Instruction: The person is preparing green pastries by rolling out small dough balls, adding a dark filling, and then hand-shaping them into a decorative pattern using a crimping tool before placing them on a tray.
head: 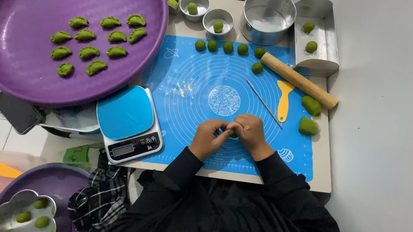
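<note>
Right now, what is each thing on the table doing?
Left hand: pinching green dough with the other hand.
Right hand: pinching the same dough.
Rolling pin: lying flat on the blue mat.
Kitchen scale: nothing on it.
Purple tray: holds shaped green dumplings.

Bare blue mat (207, 69) ahead; scale (129, 124) left, rolling pin (299, 80) right.

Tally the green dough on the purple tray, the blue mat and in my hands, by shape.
Folded dumplings on the purple tray: 12
Small balls on the blue mat: 6
Larger lumps on the mat: 2
Piece pinched between left hand and right hand: 1
Total: 21
</note>
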